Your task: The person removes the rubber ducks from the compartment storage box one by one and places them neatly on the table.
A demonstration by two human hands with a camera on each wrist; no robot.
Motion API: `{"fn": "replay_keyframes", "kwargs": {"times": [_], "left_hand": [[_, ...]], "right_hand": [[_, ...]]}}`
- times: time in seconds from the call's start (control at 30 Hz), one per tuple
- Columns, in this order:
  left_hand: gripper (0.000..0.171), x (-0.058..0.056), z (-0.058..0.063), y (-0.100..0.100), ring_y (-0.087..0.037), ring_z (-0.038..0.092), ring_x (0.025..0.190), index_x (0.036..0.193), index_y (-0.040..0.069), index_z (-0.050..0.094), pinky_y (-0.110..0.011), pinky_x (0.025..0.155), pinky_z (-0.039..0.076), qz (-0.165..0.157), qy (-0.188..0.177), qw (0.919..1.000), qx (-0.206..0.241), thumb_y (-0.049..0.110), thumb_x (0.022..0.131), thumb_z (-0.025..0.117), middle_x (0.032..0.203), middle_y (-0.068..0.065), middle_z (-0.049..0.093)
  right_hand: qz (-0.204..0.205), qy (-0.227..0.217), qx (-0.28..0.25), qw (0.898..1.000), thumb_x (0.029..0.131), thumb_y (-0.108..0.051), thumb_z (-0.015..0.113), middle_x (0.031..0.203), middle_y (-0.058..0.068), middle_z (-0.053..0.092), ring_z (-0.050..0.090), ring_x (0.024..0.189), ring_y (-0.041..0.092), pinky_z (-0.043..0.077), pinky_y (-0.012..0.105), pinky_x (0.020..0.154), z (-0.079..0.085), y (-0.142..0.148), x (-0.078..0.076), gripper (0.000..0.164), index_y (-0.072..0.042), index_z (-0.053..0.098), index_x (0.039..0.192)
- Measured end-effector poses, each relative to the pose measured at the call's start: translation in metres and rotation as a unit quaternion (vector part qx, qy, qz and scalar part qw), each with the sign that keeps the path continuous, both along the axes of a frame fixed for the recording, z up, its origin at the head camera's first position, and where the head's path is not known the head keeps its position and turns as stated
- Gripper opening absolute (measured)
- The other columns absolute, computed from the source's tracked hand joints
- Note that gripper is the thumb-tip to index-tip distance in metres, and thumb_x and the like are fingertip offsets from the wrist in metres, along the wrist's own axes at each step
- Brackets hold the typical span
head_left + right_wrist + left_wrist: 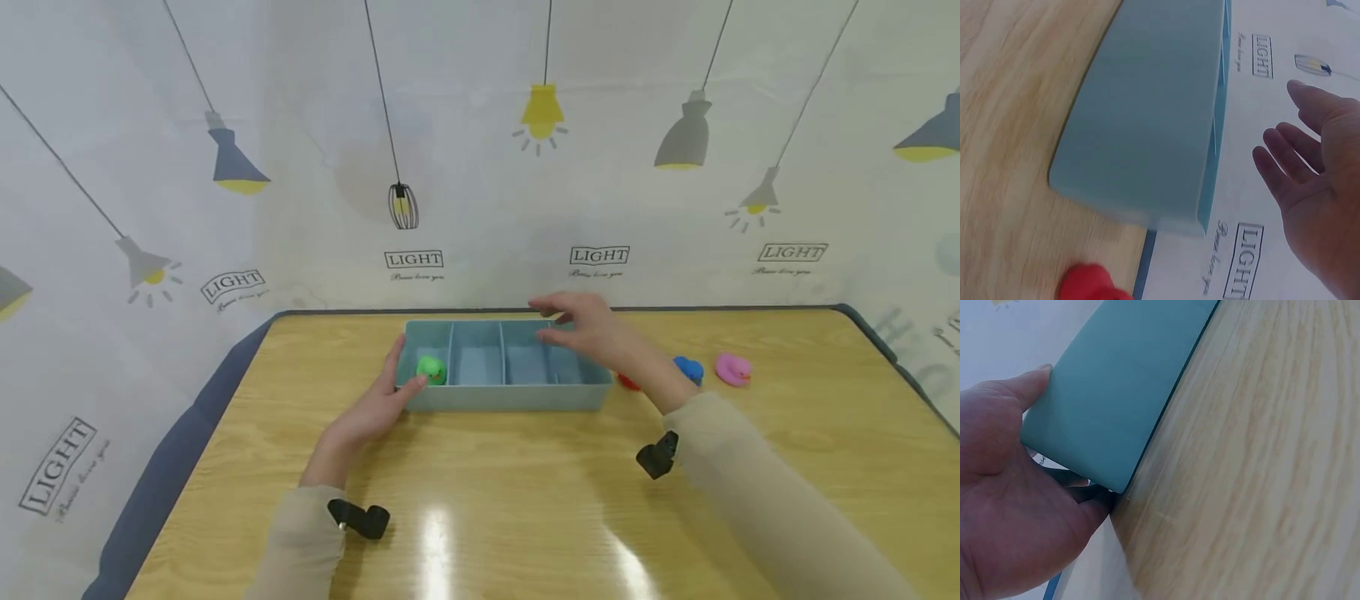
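Note:
A blue-green divided box [502, 398] stands on the table, split into several compartments in a row. My left hand [372, 408] grips its left end, thumb over the near corner and fingers along the end wall. The left wrist view shows that hand [1016, 469] wrapped around the corner. In the leftmost compartment sits a green rubber duck [431, 367]. Over the right-hand compartments hovers my right hand [592, 332], fingers apart and holding nothing. Seen from the right wrist, the hand [1316, 162] is above the box's rim with its fingers loosely bent.
To the right of the box lie a red toy [627, 382], partly hidden by the right forearm, a blue duck [690, 369] and a pink duck [732, 369]. A lamp-patterned cloth wall [480, 208] rises behind the far edge of the wooden table [495, 475].

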State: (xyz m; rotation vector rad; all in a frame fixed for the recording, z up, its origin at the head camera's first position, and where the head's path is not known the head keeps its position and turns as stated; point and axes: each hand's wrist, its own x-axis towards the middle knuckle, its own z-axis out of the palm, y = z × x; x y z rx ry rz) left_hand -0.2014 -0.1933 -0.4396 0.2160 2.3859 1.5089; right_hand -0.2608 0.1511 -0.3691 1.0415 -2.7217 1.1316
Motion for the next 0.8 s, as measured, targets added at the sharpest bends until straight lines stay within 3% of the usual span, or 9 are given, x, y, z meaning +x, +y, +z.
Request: {"fn": "replay_keyframes", "kwargs": {"times": [0.2,0.53,0.8], "left_hand": [[0.081,0.004,-0.007,0.002,-0.036,-0.009,0.155,0.164,0.029,-0.014,-0.059,0.122,0.000,0.005,-0.009,0.9999,0.004,0.039,0.110,0.046,0.171,-0.014,-0.010],[0.081,0.000,-0.001,-0.001,-0.039,-0.007,0.155,0.164,0.024,-0.015,-0.062,0.121,0.001,-0.005,0.008,0.9999,0.014,0.036,0.111,0.045,0.170,-0.018,-0.008],[0.082,0.001,-0.004,-0.005,-0.037,-0.008,0.155,0.164,0.029,-0.016,-0.063,0.121,0.002,-0.005,-0.007,0.9997,0.021,0.038,0.111,0.046,0.170,-0.015,-0.011]], "right_hand": [[0.023,-0.006,-0.007,1.000,0.092,-0.001,0.074,0.134,0.023,0.063,0.063,0.118,0.040,0.054,0.048,0.097,-0.006,-0.030,0.003,0.047,0.005,0.061,0.137],[0.065,0.007,-0.012,0.998,0.094,-0.007,0.075,0.137,0.017,0.063,0.062,0.120,0.033,0.052,0.042,0.100,-0.015,-0.094,0.003,0.049,0.002,0.060,0.139],[0.078,0.014,0.026,0.996,0.093,-0.006,0.076,0.140,0.014,0.062,0.056,0.131,0.031,0.044,0.042,0.111,-0.024,-0.133,0.000,0.048,0.002,0.061,0.138]]}}
